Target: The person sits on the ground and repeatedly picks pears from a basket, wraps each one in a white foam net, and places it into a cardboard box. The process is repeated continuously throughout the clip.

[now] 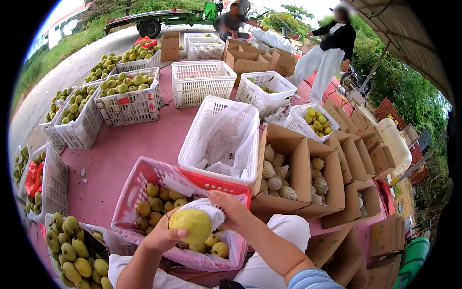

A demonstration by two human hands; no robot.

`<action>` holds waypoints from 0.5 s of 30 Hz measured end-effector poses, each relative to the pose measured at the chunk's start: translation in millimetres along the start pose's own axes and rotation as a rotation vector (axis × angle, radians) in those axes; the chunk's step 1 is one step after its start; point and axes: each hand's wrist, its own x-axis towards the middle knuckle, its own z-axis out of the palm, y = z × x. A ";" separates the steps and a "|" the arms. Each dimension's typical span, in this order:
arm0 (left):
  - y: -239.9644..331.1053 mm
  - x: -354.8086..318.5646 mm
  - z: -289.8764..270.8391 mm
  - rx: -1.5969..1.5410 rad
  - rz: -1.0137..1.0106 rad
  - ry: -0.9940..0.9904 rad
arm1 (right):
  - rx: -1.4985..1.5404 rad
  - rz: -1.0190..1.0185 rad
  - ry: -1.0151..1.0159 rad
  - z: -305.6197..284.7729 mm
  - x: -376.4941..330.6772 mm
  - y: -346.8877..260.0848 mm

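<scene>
My left hand [161,238] is closed round the lower left side of a yellow-green pear [190,226]. A white foam net sleeve [211,210] lies against the pear's upper right, pinched in my right hand [230,211]. How far the sleeve covers the pear's far side is hidden. Both hands are above a red crate [219,185] with a pinkish liner, which holds more pears [156,204]. A white crate [185,153] lined with thin white sheet stands just beyond it.
To the right, open cardboard boxes [299,180] hold net-wrapped pears [274,182]. Pear-filled white crates [139,111] stand at left, with loose-looking pears [72,250] piled at lower left. A person [332,43] stands at back right; another person [231,23] crouches near a green trailer [166,19].
</scene>
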 end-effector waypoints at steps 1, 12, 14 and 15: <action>0.7 1.6 -2.3 -0.088 0.010 0.034 | -0.044 -0.079 0.068 4.5 -4.9 -5.1; -16.2 13.1 -3.3 -0.138 0.190 0.319 | -1.768 -0.835 0.050 39.9 -33.7 -12.8; -44.4 11.5 -6.0 -0.142 0.060 0.272 | -1.808 -0.776 -0.049 19.0 -20.8 9.4; -59.2 8.0 -11.8 -0.275 0.028 0.237 | -1.851 -0.770 -0.050 15.1 -20.0 13.9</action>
